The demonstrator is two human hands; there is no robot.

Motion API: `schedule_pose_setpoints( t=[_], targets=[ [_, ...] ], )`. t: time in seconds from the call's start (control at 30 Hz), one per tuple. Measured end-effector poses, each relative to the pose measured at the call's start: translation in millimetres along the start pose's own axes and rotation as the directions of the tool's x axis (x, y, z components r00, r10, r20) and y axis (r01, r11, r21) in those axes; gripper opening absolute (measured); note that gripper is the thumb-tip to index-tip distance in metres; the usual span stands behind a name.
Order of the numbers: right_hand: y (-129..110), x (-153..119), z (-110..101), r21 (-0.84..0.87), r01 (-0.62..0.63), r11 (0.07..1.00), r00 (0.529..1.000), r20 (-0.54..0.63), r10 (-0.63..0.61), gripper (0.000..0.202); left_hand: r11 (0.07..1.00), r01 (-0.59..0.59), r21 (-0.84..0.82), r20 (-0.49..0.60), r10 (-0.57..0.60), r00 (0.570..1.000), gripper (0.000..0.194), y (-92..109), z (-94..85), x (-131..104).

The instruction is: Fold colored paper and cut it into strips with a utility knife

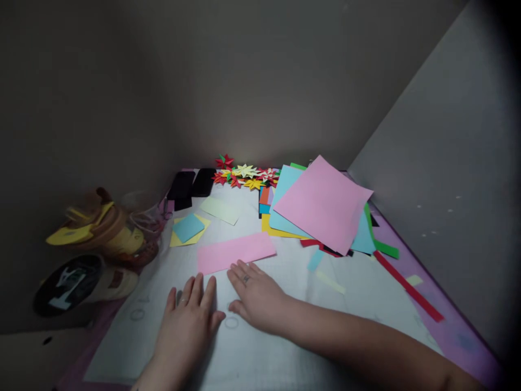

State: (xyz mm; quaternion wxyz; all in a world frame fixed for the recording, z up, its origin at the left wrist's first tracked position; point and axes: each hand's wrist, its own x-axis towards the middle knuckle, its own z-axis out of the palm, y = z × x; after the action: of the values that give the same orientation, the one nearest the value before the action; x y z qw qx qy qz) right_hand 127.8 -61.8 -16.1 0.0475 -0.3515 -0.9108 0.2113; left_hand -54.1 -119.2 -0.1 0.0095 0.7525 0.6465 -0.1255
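Observation:
A pink paper rectangle (236, 252), longer than it is wide, lies on the white sheet in front of my hands. My left hand (188, 312) rests with fingers spread and nothing in it, its fingertips just below the paper's near left corner. With its fingers stretched flat, my right hand (257, 296) reaches the paper's near edge, fingertips on or right at it. A blue paper square (189, 227) sits on a yellow one (177, 237) beyond my left hand. Farther back lies a pale green paper rectangle (220, 209).
Folded paper stars (245, 171) line the wall. Large coloured sheets, a pink one (323, 206) on top, are stacked at right near paper strips (407, 285). Two black phone-like slabs (181, 185) lie back left. A brown and yellow pot-like object (109, 231) stands at the left edge.

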Motion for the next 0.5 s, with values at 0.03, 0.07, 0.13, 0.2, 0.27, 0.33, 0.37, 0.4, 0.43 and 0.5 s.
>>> schedule_pose_setpoints(
  t=[0.03, 0.07, 0.13, 0.2, 0.27, 0.33, 0.37, 0.4, 0.43, 0.5],
  targets=[
    [7.5, -6.0, -1.5, -0.006, -0.044, 0.999, 0.999, -0.008, 0.044, 0.067, 1.000, 0.006, -0.001, -0.002, -0.006, 1.000, 0.057, -0.8, -0.1, -0.2],
    [15.2, -12.8, -3.5, -0.013, -0.092, 0.996, 0.996, -0.019, 0.092, 0.066, 1.000, 0.006, -0.001, -0.004, -0.006, 1.000, 0.057, -1.4, -0.3, -0.1],
    [29.6, -26.9, -8.3, -0.027, -0.194, 0.981, 0.980, -0.039, 0.193, 0.065, 1.000, -0.006, -0.001, -0.002, 0.006, 1.000, 0.058, -1.9, -1.2, 0.7],
    [40.8, -39.6, -13.1, -0.031, -0.294, 0.955, 0.954, -0.062, 0.292, 0.063, 1.000, -0.019, 0.001, -0.001, 0.019, 1.000, 0.058, -1.6, -3.6, 2.7],
    [49.9, -50.6, -18.0, -0.006, -0.346, 0.938, 0.935, -0.089, 0.344, 0.061, 0.999, -0.032, 0.001, -0.010, 0.032, 0.999, 0.054, -1.5, -7.7, 6.2],
    [59.9, -61.7, -24.7, 0.056, -0.304, 0.951, 0.942, -0.133, 0.309, 0.059, 1.000, -0.025, -0.010, -0.044, 0.025, 0.999, 0.048, -3.0, -12.7, 11.7],
    [66.6, -68.1, -29.0, 0.084, -0.270, 0.959, 0.942, -0.183, 0.281, 0.055, 1.000, -0.010, -0.019, -0.070, 0.008, 0.997, 0.046, -4.7, -14.9, 15.1],
    [75.1, -75.2, -34.1, 0.100, -0.253, 0.962, 0.929, -0.254, 0.270, 0.050, 1.000, 0.009, -0.027, -0.098, -0.011, 0.995, 0.045, -6.8, -16.6, 19.0],
    [85.7, -83.1, -39.8, 0.103, -0.269, 0.958, 0.893, -0.346, 0.288, 0.043, 0.999, 0.025, -0.036, -0.126, -0.029, 0.992, 0.044, -9.3, -17.6, 23.3],
    [112.9, -100.8, -52.3, 0.093, -0.422, 0.902, 0.742, -0.537, 0.402, 0.035, 0.999, 0.024, -0.049, -0.170, -0.032, 0.985, 0.043, -13.6, -17.2, 32.5]
  ],
)
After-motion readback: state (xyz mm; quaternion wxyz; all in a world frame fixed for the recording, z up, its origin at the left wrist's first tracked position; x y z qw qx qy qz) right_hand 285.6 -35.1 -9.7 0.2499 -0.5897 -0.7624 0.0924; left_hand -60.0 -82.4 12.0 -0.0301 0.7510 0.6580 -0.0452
